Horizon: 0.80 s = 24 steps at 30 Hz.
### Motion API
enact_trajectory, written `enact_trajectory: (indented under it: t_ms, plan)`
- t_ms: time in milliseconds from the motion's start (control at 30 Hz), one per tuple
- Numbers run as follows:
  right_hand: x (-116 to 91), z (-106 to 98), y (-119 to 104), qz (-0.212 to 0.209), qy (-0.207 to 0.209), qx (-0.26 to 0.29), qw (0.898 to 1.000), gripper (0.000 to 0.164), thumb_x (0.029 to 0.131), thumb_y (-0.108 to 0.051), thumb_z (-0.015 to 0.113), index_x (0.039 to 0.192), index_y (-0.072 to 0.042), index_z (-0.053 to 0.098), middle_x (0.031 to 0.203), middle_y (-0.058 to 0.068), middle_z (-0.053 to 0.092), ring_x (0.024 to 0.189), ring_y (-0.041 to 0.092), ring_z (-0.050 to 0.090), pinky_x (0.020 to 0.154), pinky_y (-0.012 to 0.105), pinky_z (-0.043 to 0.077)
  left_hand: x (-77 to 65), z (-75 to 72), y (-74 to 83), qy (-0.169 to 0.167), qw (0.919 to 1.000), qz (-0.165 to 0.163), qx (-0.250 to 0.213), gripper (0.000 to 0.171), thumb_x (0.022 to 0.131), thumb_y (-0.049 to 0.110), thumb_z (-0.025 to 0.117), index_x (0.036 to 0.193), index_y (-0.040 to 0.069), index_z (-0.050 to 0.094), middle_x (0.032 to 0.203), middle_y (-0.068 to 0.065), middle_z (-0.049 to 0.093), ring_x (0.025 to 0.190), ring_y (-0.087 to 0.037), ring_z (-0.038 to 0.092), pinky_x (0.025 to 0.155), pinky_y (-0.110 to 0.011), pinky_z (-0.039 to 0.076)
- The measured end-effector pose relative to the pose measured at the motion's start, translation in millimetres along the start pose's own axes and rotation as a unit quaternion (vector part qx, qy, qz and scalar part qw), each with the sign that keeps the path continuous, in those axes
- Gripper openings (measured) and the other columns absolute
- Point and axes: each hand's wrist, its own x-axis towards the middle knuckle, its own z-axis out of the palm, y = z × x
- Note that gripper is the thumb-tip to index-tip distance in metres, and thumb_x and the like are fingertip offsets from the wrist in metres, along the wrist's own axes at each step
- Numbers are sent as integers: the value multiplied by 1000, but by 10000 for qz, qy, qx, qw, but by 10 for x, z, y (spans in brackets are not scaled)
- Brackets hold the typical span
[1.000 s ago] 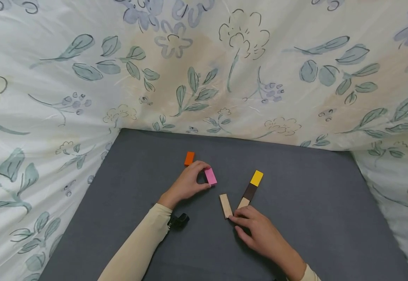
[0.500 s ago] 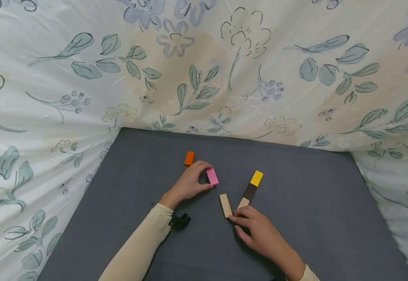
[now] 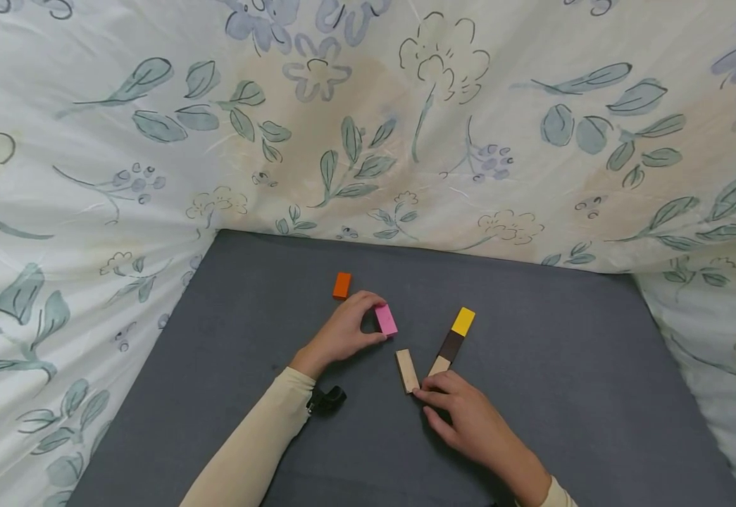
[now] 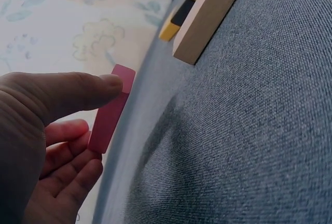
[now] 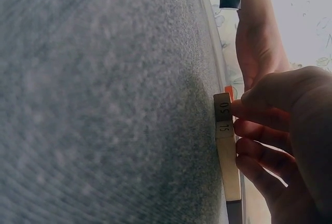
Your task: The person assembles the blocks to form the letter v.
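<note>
My left hand (image 3: 336,329) pinches a pink block (image 3: 386,320) at its two ends, between thumb and fingers. In the left wrist view the pink block (image 4: 110,112) appears raised off the grey cloth, with a shadow beside it. My right hand (image 3: 469,422) rests low at the near ends of two plain wooden blocks, fingers extended and touching them. One wooden block (image 3: 407,371) lies apart on the left. The other wooden block (image 3: 439,365), partly hidden by the fingers, lines up with a dark brown block (image 3: 451,347) and a yellow block (image 3: 463,322).
An orange block (image 3: 341,285) lies just beyond my left hand. The dark grey tabletop (image 3: 570,366) meets a floral curtain (image 3: 368,141) at the back and sides. A black strap-like device (image 3: 326,400) sits at the left wrist.
My left hand has shifted slightly to the right with the pink block, nearer the loose wooden block. The right hand and the other blocks have stayed put.
</note>
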Motion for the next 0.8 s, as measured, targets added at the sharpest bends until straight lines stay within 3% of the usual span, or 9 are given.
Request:
enact_trajectory:
  t_ms: [367, 800]
  plan:
    - [-9, 1, 20, -83, 83, 15, 9999, 33, 91, -12, 87, 124, -15, 84, 117, -5, 67, 108, 12, 62, 88, 39, 60, 7, 31, 47, -102, 9999, -118, 57, 59, 92, 21, 91, 143, 8, 65, 145, -9, 60, 131, -26, 58, 115, -46, 47]
    - [-24, 48, 42, -61, 120, 95, 9999, 33, 91, -12, 88, 124, -15, 84, 117, -7, 67, 108, 11, 61, 88, 40, 60, 11, 99, -1, -66, 9999, -69, 51, 59, 92, 21, 91, 144, 9, 64, 145, -8, 60, 132, -26, 57, 115, -46, 46]
